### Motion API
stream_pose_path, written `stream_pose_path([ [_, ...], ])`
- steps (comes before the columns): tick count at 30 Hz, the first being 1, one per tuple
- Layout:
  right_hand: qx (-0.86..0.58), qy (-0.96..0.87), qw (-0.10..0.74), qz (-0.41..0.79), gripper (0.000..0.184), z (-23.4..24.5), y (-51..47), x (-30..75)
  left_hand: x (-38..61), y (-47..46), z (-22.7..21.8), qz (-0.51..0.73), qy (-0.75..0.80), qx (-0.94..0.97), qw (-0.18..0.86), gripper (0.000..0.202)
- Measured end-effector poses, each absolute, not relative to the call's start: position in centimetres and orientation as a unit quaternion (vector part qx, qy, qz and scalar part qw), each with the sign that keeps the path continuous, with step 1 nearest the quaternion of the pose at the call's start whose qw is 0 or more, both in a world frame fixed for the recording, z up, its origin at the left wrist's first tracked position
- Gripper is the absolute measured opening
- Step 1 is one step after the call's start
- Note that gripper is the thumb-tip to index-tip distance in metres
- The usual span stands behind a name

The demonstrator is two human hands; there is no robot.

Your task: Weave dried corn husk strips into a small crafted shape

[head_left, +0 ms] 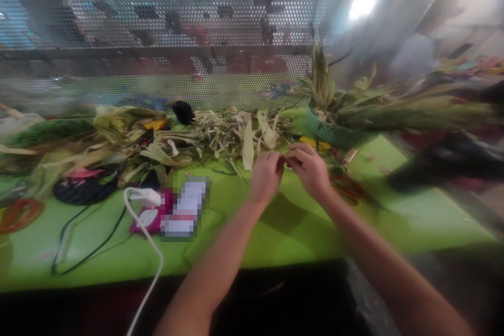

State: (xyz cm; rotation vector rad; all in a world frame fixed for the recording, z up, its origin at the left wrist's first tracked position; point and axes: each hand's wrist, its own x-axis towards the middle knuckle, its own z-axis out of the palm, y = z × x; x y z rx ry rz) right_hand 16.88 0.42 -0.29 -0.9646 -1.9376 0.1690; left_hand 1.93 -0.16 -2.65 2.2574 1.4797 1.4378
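My left hand (266, 174) and my right hand (309, 167) meet above the green table (299, 231), fingertips pinched together on a thin strip of dried corn husk (285, 158) between them. The strip is small and blurred. Just beyond the hands lies a heap of dried corn husks (232, 134) along the back of the table. A yellow piece (315, 143) lies behind my right hand.
A green basket (334, 134) with corn stalks (413, 107) stands at the back right. A pink device (151, 215) with a white cable (151, 257), black cords (86, 241), a black pouch (84, 189) and orange rings (19, 214) lie left. A perforated metal screen (177, 37) backs the table.
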Motion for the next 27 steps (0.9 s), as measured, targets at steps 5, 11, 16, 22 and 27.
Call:
stream_pose_path([
  [5,-0.408,-0.756,0.496,0.128,0.009,-0.6,1.4,17.6,2.4,-0.6,-2.5,0.443,0.478,0.758,0.04,0.017],
  [11,-0.4,-0.764,0.492,0.115,0.009,0.1,1.9,18.6,1.3,-0.4,-1.1,0.441,0.474,0.708,0.283,0.033],
  [16,-0.366,-0.784,0.485,0.127,0.01,0.6,1.5,18.5,-0.4,0.5,-1.2,0.49,0.417,0.577,0.503,0.045],
  [22,-0.337,-0.795,0.489,0.127,0.008,0.6,1.2,18.4,-1.4,0.7,-0.8,0.409,0.46,0.643,0.455,0.028],
  [27,-0.342,-0.803,0.471,0.125,0.01,0.6,1.1,18.4,-1.4,0.4,-0.3,0.423,0.498,0.64,0.404,0.022],
])
